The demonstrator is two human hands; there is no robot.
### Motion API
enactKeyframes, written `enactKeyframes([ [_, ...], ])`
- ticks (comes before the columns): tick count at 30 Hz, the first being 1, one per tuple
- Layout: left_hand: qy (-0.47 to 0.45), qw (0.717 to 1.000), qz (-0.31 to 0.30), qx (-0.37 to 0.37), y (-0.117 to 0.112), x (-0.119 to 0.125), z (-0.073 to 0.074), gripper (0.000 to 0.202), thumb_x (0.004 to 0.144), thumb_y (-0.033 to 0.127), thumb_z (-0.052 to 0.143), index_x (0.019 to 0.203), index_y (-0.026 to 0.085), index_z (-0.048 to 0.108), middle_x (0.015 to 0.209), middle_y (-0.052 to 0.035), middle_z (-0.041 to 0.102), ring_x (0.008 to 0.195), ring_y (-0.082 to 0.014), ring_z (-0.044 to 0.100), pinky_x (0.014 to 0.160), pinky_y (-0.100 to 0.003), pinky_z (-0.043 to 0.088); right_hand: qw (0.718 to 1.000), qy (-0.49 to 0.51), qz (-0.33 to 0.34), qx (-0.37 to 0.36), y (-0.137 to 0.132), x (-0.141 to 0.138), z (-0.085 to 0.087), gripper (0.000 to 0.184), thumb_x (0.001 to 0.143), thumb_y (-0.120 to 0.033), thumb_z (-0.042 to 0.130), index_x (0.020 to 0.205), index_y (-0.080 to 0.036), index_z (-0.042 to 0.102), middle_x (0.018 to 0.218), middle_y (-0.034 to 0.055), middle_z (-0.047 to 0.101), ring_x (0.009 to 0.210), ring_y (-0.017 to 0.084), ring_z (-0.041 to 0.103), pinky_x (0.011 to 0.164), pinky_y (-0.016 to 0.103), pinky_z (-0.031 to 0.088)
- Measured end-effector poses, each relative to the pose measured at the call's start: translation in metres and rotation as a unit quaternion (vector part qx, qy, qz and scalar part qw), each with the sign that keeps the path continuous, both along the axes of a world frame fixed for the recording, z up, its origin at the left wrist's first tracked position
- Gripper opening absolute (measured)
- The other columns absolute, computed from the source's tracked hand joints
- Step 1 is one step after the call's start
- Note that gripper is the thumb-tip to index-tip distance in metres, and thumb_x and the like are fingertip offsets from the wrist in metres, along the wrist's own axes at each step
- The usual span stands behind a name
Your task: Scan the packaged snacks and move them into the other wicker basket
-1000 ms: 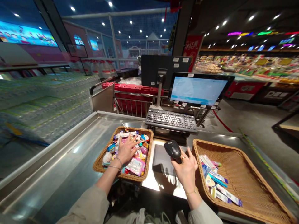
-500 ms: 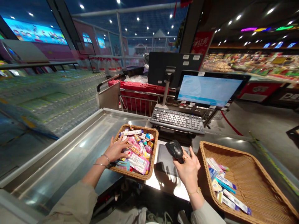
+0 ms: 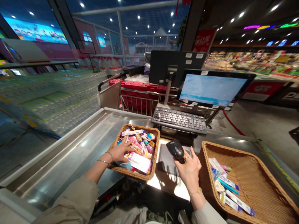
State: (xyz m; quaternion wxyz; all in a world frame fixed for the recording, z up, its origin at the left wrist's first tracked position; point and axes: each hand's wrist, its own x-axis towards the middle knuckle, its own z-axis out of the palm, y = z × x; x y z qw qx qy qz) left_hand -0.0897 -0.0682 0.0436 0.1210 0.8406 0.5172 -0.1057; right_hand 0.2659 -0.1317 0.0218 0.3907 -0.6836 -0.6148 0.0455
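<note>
A wicker basket (image 3: pixel 154 166) full of small colourful packages stands on the counter in front of me. My left hand (image 3: pixel 119 152) reaches over its left side, fingers spread on the packages; I see nothing gripped in it. A pink and white package (image 3: pixel 140 162) lies just right of that hand. My right hand (image 3: pixel 188 166) holds a black barcode scanner (image 3: pixel 175 149) above the grey scanner plate, its head pointing to the upper left. Right of this hand, a larger wicker basket (image 3: pixel 254 180) has several slim boxes (image 3: pixel 225 183) at its left end.
A keyboard (image 3: pixel 178 119) and a lit monitor (image 3: pixel 213 88) stand behind the baskets; a second screen (image 3: pixel 175 68) shows its back. The steel counter (image 3: pixel 88 137) stretches left to a raised edge. Beyond it are a cart with red crates (image 3: pixel 137 88) and stacked bottle packs (image 3: pixel 58 93).
My left hand has shifted slightly right and deeper over the packages in the basket. My right hand keeps the scanner in nearly the same place; the whole view has moved a little.
</note>
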Motion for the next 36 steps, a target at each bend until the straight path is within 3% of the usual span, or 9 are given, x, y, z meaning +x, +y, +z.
enactKeyframes([
  [3, -0.007, 1.0, -0.007, 0.015, -0.002, 0.007, -0.002, 0.064, 0.067, 0.042, 0.075, 0.128, 0.044, 0.058, 0.158, -0.0037, 0.031, 0.146, -0.0454, 0.008, 0.106, -0.076, -0.002, 1.0, -0.003, -0.003, 0.002, 0.0, 0.001, -0.001, 0.022, 0.07, -0.033, 0.058, 0.084, -0.025, 0.072, 0.123, 0.0017, 0.067, 0.138, 0.032, 0.035, 0.11, 0.054, 0.02],
  [12, -0.023, 0.998, -0.048, 0.014, -0.002, 0.025, -0.01, 0.064, 0.064, 0.063, 0.072, 0.124, 0.044, 0.06, 0.158, -0.0044, 0.031, 0.146, -0.0436, 0.011, 0.105, -0.075, -0.01, 1.0, -0.004, -0.006, 0.004, -0.001, -0.001, 0.0, 0.022, 0.071, -0.033, 0.057, 0.085, -0.024, 0.072, 0.123, 0.0018, 0.067, 0.137, 0.033, 0.035, 0.109, 0.054, 0.021],
  [19, -0.023, 0.996, -0.084, 0.025, 0.002, 0.028, -0.021, 0.063, 0.06, 0.06, 0.076, 0.117, 0.037, 0.065, 0.156, -0.0056, 0.034, 0.146, -0.0435, 0.011, 0.106, -0.072, -0.012, 1.0, 0.003, -0.009, 0.004, 0.002, 0.004, -0.006, 0.023, 0.07, -0.034, 0.059, 0.087, -0.025, 0.072, 0.123, 0.0013, 0.067, 0.137, 0.033, 0.036, 0.109, 0.056, 0.021],
  [29, -0.073, 0.993, -0.058, 0.079, 0.005, 0.043, 0.003, 0.058, 0.066, 0.059, 0.072, 0.115, 0.027, 0.065, 0.155, -0.0077, 0.036, 0.147, -0.0396, 0.013, 0.111, -0.067, -0.012, 1.0, 0.011, -0.007, 0.008, 0.002, 0.007, -0.005, 0.024, 0.07, -0.034, 0.06, 0.088, -0.025, 0.072, 0.124, 0.0021, 0.067, 0.137, 0.032, 0.035, 0.109, 0.055, 0.021],
  [36, -0.071, 0.985, -0.046, 0.15, 0.011, 0.052, 0.006, 0.061, 0.067, 0.052, 0.075, 0.122, 0.028, 0.062, 0.156, -0.0071, 0.034, 0.148, -0.0394, 0.009, 0.11, -0.069, -0.014, 1.0, 0.01, -0.004, -0.005, 0.0, 0.01, -0.003, 0.025, 0.071, -0.035, 0.059, 0.089, -0.025, 0.072, 0.127, 0.0017, 0.064, 0.139, 0.032, 0.032, 0.11, 0.056, 0.019],
])
